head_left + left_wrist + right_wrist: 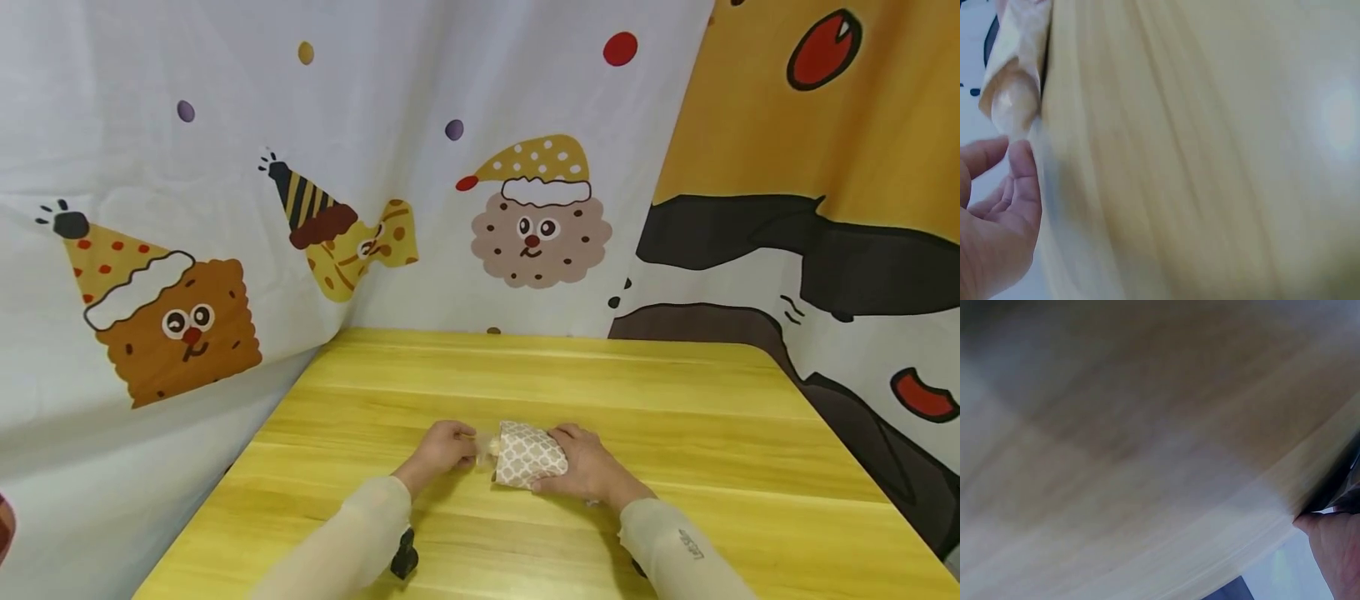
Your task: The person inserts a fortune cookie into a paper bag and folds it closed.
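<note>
A beige paper bag [528, 455] with a white lattice print lies on its side over the middle of the table. From its left-facing mouth pokes a clear plastic wrapper [485, 450] with something pale inside. My left hand [447, 447] pinches the end of this wrapper; in the left wrist view, thumb and finger of that hand [1007, 219] meet at the gathered plastic [1015, 103]. My right hand [588, 465] grips the bag's right end, thumb on the near side and fingers over the far side. The right wrist view catches only part of that hand [1340, 550] at its edge.
The yellow wood-grain table [675, 400] reaches back to a hanging cloth [420, 75] printed with cartoon biscuits. A dark wrist device [405, 557] shows under the left sleeve.
</note>
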`<state>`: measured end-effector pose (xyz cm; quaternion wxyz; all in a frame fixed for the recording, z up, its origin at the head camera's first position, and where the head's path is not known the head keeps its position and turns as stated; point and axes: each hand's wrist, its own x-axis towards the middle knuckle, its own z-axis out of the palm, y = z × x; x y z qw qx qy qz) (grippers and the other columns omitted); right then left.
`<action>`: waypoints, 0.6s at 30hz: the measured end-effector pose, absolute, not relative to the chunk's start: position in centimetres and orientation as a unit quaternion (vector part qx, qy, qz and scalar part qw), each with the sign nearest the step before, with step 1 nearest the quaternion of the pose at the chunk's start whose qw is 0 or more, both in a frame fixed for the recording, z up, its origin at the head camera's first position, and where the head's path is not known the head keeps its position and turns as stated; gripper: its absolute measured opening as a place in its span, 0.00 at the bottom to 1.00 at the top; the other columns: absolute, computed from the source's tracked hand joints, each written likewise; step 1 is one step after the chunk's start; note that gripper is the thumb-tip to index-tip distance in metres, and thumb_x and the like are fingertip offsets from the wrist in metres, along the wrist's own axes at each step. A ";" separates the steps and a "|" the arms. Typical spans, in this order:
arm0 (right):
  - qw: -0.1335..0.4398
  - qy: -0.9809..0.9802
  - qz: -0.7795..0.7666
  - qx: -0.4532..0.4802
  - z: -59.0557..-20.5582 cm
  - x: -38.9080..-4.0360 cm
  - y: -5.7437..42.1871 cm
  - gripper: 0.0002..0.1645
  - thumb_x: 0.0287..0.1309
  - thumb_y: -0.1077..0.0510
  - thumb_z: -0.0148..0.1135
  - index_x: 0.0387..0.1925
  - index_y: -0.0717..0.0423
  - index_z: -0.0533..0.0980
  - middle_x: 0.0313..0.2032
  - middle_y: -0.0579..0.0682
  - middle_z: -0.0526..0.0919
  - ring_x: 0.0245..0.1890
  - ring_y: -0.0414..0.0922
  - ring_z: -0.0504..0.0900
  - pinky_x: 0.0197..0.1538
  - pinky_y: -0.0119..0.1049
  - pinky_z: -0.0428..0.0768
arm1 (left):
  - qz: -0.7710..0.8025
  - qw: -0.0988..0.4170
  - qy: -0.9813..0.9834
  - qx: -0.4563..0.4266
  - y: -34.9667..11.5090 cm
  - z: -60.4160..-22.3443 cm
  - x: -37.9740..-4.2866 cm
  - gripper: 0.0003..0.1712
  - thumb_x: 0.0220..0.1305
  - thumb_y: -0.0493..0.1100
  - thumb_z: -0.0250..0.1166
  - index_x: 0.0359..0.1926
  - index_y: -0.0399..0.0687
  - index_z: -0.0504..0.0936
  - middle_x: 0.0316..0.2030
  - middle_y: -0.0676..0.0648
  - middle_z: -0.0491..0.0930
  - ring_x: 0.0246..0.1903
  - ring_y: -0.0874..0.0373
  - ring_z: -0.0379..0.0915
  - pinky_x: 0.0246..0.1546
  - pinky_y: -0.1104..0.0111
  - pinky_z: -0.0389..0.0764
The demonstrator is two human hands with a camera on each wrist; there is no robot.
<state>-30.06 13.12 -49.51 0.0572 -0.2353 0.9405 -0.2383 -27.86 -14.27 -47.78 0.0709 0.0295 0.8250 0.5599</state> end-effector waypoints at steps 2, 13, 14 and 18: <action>0.056 0.939 -0.241 -0.238 -49.6 -30.1 13.1 0.65 0.41 0.24 0.72 0.71 0.60 0.65 0.69 0.59 0.64 0.67 0.66 0.61 0.64 0.61 0.67 | 0.568 0.061 0.821 0.020 -13.4 -47.9 -28.2 0.19 0.62 0.26 0.61 0.54 0.23 0.77 0.27 0.43 0.82 0.24 0.57 0.77 0.28 0.64 0.82; 0.055 0.940 -0.240 -0.237 -49.7 -30.1 13.1 0.65 0.39 0.23 0.71 0.71 0.57 0.65 0.68 0.59 0.65 0.67 0.64 0.62 0.64 0.60 0.66 | 0.532 0.069 0.839 0.089 -11.4 -47.4 -28.5 0.15 0.67 0.27 0.57 0.51 0.30 0.84 0.41 0.38 0.84 0.31 0.54 0.77 0.28 0.68 0.77; 0.049 0.940 -0.242 -0.237 -49.7 -30.1 13.0 0.64 0.40 0.23 0.71 0.71 0.57 0.65 0.67 0.59 0.66 0.66 0.63 0.64 0.64 0.61 0.65 | 0.532 0.070 0.838 0.097 -11.6 -47.2 -28.5 0.15 0.67 0.26 0.55 0.50 0.29 0.84 0.45 0.36 0.83 0.35 0.55 0.77 0.31 0.67 0.79; 0.003 0.940 -0.255 -0.226 -49.4 -30.2 12.5 0.59 0.46 0.25 0.68 0.69 0.58 0.67 0.61 0.59 0.72 0.62 0.60 0.70 0.66 0.66 0.57 | 0.538 0.026 0.840 0.075 -12.2 -46.3 -28.4 0.18 0.74 0.33 0.50 0.57 0.33 0.80 0.52 0.36 0.80 0.33 0.57 0.73 0.34 0.63 0.79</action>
